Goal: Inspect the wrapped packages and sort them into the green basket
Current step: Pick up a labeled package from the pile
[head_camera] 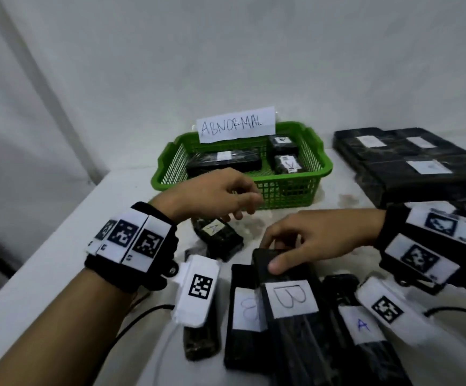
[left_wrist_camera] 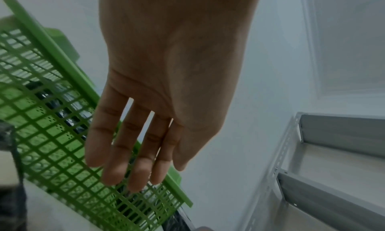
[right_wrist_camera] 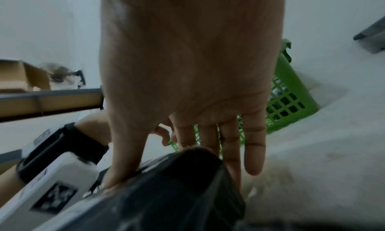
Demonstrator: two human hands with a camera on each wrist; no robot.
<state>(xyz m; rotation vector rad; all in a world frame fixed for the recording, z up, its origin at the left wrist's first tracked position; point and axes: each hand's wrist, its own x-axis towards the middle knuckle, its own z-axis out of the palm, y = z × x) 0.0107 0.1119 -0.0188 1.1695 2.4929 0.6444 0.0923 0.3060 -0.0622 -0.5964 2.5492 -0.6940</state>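
Note:
My right hand (head_camera: 275,253) grips the far end of a long black wrapped package with a white label "B" (head_camera: 290,299), thumb on top and fingers over its end. The right wrist view shows this hand (right_wrist_camera: 172,168) pinching that black package (right_wrist_camera: 177,193) by its sides. My left hand (head_camera: 247,207) hovers open and holds nothing, just in front of the green basket (head_camera: 290,193); its straight fingers (left_wrist_camera: 116,177) show against the basket's mesh wall (left_wrist_camera: 52,144). The basket carries an "ABNORMAL" sign (head_camera: 234,125) and holds three black packages.
More black packages lie on the white table (head_camera: 59,260): one marked "A" (head_camera: 218,235) below my left hand, another (head_camera: 247,310) left of the held one, an "A" one (head_camera: 362,327) to its right. Large black parcels (head_camera: 415,162) are stacked back right.

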